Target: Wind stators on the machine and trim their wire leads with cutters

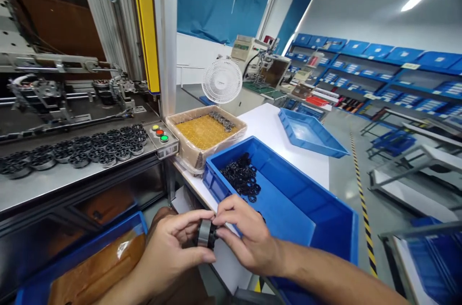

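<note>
In front of my body, my left hand is closed around a ring-shaped motor stator with a grey metal band and black plastic on its sides. Its thumb lies below the ring and its fingers above. My right hand pinches the black right-hand face of the same stator; its fingertips hide that part. Just beyond, a deep blue bin holds a heap of black plastic pieces. Similar stators stand in rows on the metal machine table to the left.
A lined cardboard box with a yellow layer and several stators stands behind the bin. Left of it is a button box beside the machine. A white fan, a light-blue tray and a lower-left blue crate surround the workplace.
</note>
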A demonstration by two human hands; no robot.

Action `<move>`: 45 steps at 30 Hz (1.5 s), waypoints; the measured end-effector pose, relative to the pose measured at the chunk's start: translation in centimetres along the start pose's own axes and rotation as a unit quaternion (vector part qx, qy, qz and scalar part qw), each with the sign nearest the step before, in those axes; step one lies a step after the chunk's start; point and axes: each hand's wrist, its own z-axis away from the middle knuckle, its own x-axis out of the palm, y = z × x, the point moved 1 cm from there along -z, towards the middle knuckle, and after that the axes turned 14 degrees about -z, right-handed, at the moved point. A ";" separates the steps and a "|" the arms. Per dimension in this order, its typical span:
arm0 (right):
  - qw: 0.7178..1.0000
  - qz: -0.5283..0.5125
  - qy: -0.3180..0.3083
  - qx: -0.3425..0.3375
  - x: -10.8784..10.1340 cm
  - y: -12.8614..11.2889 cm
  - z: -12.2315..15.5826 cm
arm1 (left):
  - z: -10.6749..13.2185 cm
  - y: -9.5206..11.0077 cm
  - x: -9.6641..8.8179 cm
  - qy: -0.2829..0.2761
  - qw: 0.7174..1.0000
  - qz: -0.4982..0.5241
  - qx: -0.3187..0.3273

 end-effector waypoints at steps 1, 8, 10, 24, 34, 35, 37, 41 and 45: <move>1.000 0.007 0.002 -0.003 -0.1 0.1 0.1 | -0.1 -0.1 0.1 -0.001 1.000 0.003 -0.002; 0.996 0.026 -0.043 -0.073 -0.2 0.1 0.4 | -0.1 0.2 0.4 0.035 0.999 -0.006 0.027; 0.993 0.051 -0.048 -0.097 -0.2 0.2 0.4 | 0.0 0.4 0.4 0.035 0.999 0.001 0.041; 0.976 0.139 -0.061 -0.157 -0.6 0.1 0.3 | 0.4 0.9 0.6 0.001 1.000 0.027 0.002; 0.970 0.166 -0.073 -0.161 -0.4 0.6 0.8 | 0.6 -0.4 0.6 -0.004 0.999 -0.043 0.004; 0.971 0.168 -0.074 -0.155 -0.3 0.7 0.8 | 0.8 -0.5 0.5 -0.003 0.997 -0.069 0.016; 0.972 0.174 -0.079 -0.137 -0.2 0.8 0.6 | 1.1 -0.6 0.2 -0.011 0.992 -0.120 0.032; 0.967 0.213 -0.089 -0.109 -0.2 1.3 0.5 | 1.8 0.5 -1.0 -0.038 0.986 -0.160 0.038; 0.958 0.242 -0.087 -0.123 -0.7 2.2 0.9 | 3.3 2.7 -4.9 0.061 0.958 -0.273 0.066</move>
